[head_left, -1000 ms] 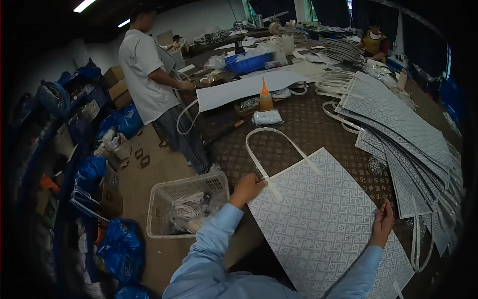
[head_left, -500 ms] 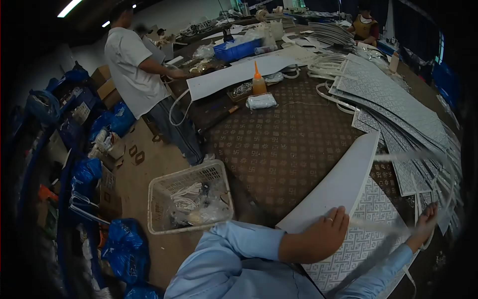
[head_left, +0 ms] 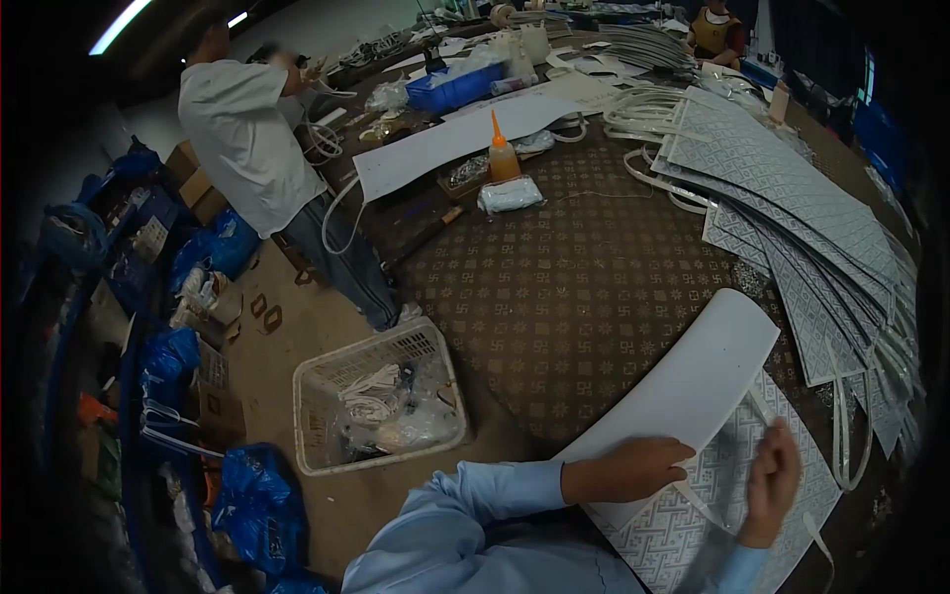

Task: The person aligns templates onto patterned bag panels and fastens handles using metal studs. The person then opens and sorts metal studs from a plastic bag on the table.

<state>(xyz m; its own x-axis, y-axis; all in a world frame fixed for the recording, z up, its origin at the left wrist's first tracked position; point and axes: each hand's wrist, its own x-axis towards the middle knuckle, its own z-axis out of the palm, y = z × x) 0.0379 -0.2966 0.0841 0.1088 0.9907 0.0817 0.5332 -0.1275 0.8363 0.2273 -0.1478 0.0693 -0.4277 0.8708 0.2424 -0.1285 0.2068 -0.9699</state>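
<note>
A sheet panel lies before me at the table's near edge, its plain white side curled over the grey-patterned side. My left hand rests on the curled part, fingers closed around a narrow white strap that comes out beneath them. Over the patterned side, my right hand is raised with curled fingers, slightly blurred. Its fingertips meet another stretch of strap running up to the fold; the exact grip is partly hidden.
Stacked patterned panels with strap handles fan out on the right. On the brown patterned table stand a glue bottle, a white packet and a blue bin. A plastic basket sits lower left. One person stands far left.
My right hand has come in leftward from the stack's edge to over the panel, bringing the strap. My left hand's fingers have curled inward. The co-worker at left has raised their arms.
</note>
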